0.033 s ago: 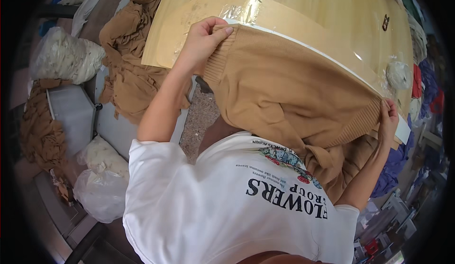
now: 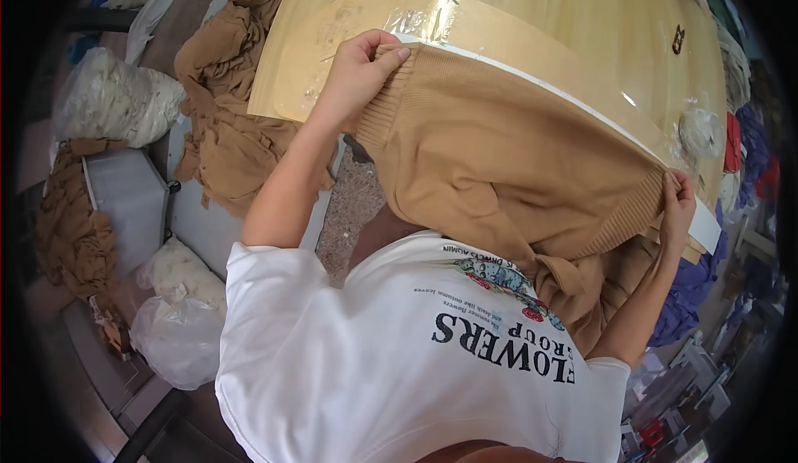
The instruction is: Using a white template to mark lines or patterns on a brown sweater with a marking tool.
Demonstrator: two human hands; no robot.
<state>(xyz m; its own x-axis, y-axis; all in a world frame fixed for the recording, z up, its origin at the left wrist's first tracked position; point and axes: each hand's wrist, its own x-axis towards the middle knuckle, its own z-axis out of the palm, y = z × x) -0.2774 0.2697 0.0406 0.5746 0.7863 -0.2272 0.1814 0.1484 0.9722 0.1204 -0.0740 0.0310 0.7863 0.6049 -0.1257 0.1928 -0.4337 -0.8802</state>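
A tan knitted sweater (image 2: 499,147) is stretched sideways between my two hands along the near edge of the yellowish wood-grain table (image 2: 598,14). At its upper left corner, my left hand (image 2: 362,68) pinches a ribbed band, thumb on top. My right hand (image 2: 679,204) grips the ribbed band at the other end, lower and to the right. The knit between them lies fairly smooth at the top edge and sags in folds toward me. More of the fabric hangs bunched against my white shirt (image 2: 399,338), partly behind my right forearm.
Heaps of tan knitwear (image 2: 229,105) lie at the left, beside clear plastic bags (image 2: 116,97) of pale pieces. A clear crumpled plastic bundle (image 2: 701,132) and a small dark item (image 2: 678,40) rest on the table's right side. Purple fabric (image 2: 690,297) hangs beyond my right arm.
My right hand has shifted very slightly left and up at the ribbed edge. The left hand and the sweater look the same.
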